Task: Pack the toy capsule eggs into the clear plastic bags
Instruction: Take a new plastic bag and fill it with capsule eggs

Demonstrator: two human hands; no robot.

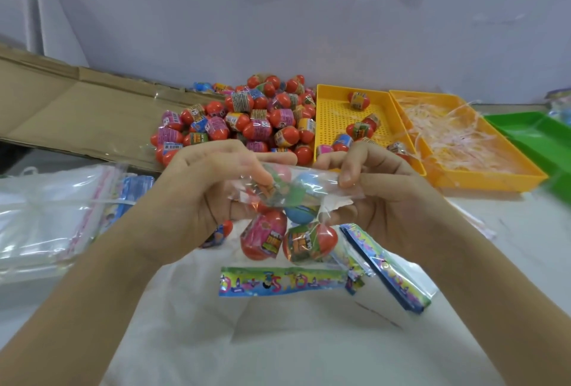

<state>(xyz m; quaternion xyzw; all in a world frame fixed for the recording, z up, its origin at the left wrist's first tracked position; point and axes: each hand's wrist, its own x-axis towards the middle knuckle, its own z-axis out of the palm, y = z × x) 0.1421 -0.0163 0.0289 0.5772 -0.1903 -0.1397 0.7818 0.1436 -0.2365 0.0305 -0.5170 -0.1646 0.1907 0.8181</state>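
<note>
1. Mid-frame, both hands meet on a filled clear plastic bag (312,183). The left hand (200,188) curls fingers and thumb round the top left end. The right hand (380,188) pinches the top right end. Neither hand is spread; both are closed on the film.
2. The bag hangs between them, with red toy capsule eggs in printed wrappers (264,240) bunched in its lower part, just below centre.
3. To my eye the mouth is being folded or sealed. I'd let the eggs sink low and pull the top taut and flat between the two pinches. Then I'd press along it evenly so no crease gapes.
4. At upper centre sits a loose heap of red capsule eggs (247,117). It lies against a yellow perforated plastic tray (327,107) that holds a few more.
5. Further right is a second yellow tray (494,183) filled with pale stringy strips. A green plastic tray (537,135) sits at the right edge.
6. At left lies a stack of empty clear bags (46,215), with flattened brown cardboard (77,107) at upper left.
7. Colourful printed card strips (278,280) lie just under the hanging bag. They could get in the way when it is set down.
</note>
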